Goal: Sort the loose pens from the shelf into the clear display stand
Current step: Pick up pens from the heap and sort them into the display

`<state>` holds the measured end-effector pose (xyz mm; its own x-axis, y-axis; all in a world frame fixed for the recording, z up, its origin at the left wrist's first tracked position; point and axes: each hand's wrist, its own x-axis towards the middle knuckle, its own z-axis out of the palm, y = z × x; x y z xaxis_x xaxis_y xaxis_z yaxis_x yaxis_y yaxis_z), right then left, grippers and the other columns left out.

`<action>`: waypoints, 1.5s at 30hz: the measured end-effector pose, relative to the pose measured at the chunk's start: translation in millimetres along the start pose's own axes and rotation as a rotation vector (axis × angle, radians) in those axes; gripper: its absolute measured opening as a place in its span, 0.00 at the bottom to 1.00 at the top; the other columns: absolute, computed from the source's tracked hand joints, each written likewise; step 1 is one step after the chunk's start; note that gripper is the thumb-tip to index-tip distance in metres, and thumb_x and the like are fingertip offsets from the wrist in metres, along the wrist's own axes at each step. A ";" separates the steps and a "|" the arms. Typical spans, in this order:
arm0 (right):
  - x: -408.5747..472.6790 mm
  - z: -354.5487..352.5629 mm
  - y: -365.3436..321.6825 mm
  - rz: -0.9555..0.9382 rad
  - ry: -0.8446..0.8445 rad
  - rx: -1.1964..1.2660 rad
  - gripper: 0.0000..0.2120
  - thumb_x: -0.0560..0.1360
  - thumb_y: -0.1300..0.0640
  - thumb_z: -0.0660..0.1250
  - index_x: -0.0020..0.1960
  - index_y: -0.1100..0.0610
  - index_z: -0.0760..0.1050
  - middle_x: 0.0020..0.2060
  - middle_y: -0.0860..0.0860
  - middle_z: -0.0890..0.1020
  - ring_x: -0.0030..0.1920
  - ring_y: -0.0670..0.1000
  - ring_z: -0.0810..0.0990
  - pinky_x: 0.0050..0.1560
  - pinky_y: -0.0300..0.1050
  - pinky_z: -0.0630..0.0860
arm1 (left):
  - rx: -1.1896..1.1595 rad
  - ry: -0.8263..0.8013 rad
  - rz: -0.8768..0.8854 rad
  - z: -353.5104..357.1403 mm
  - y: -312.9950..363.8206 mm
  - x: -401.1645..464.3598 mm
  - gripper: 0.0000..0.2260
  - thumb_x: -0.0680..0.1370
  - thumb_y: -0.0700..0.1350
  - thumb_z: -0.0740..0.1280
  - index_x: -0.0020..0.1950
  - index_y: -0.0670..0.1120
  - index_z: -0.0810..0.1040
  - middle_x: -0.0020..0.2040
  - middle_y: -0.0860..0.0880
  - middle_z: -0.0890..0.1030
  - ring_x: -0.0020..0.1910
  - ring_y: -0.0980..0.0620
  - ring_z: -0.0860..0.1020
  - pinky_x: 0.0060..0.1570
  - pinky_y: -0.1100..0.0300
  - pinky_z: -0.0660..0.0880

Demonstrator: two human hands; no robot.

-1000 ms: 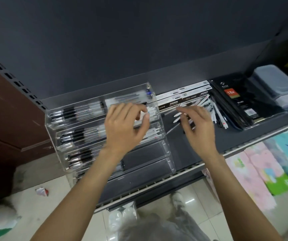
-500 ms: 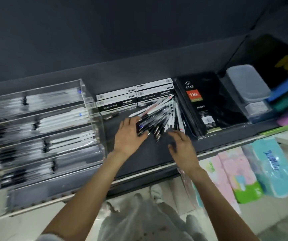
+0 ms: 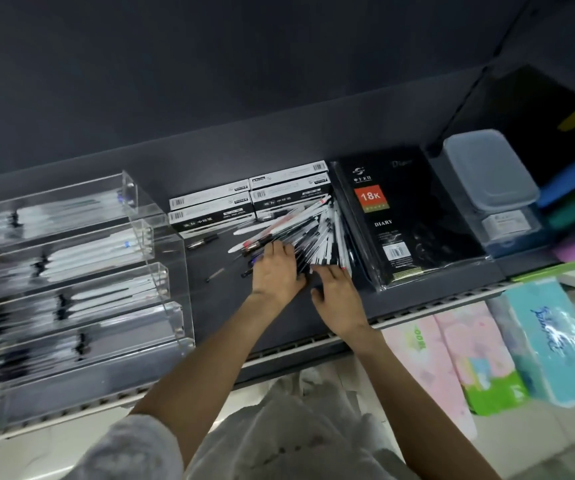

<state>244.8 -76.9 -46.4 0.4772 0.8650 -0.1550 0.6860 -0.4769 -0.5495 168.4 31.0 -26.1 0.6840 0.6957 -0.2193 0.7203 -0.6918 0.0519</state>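
A: What changed from half a second back?
B: Both hands moved in on the fanned heap of loose black and white pens [image 3: 300, 233]. The left hand [image 3: 277, 268] now lies flat on the heap's near-left part with its fingers spread and straight. The right hand [image 3: 336, 289], which was off the heap, now touches its near edge with straight fingertips. Neither holds a pen.

A: Counts?
B: Two hands. Four black-and-white cardboard pen boxes [image 3: 251, 199] are just behind the heap. One black shrink-wrapped diary marked 18K [image 3: 400, 220] is just right of it. About four stray pens [image 3: 203, 241] lie just left of it. The heap itself is too dense to count. The clear acrylic tiered display stand [image 3: 71, 271], well left of the heap, has five tiers; the top four hold pens, blurred.

A: Room to move?
B: A bare strip of dark grey shelf [image 3: 216, 306] runs between heap and stand. The shelf's front lip is near the heap, just behind the wrists. The diary's edge touches the heap's right side.
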 end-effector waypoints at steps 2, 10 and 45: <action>1.9 -0.3 -0.3 0.002 -0.009 0.007 0.20 0.76 0.62 0.63 0.67 0.58 0.69 0.61 0.56 0.73 0.65 0.57 0.68 0.68 0.48 0.63 | 0.050 -0.021 -0.009 -2.1 1.5 5.1 0.23 0.76 0.53 0.65 0.63 0.39 0.68 0.60 0.42 0.74 0.62 0.45 0.70 0.51 0.53 0.74; 4.5 -2.7 -1.1 0.018 -0.011 0.022 0.20 0.75 0.61 0.63 0.67 0.57 0.69 0.61 0.55 0.72 0.64 0.57 0.67 0.64 0.48 0.67 | -0.002 -0.093 0.096 -6.8 -7.8 20.3 0.15 0.81 0.48 0.56 0.62 0.40 0.70 0.58 0.41 0.78 0.58 0.42 0.76 0.57 0.52 0.69; 3.1 -94.3 -29.0 -0.087 -0.038 0.777 0.03 0.76 0.60 0.67 0.44 0.57 0.77 0.24 0.45 0.74 0.25 0.45 0.70 0.22 0.35 0.65 | -2.087 -0.808 -0.064 -61.6 -65.3 -70.3 0.32 0.75 0.63 0.52 0.65 0.39 0.72 0.61 0.38 0.78 0.54 0.41 0.81 0.41 0.55 0.82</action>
<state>278.2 -75.1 46.5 0.4106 0.9057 -0.1054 0.1322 -0.1735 -0.9759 80.4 39.1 45.9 0.8772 0.1239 -0.4639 0.1761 0.8159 0.5508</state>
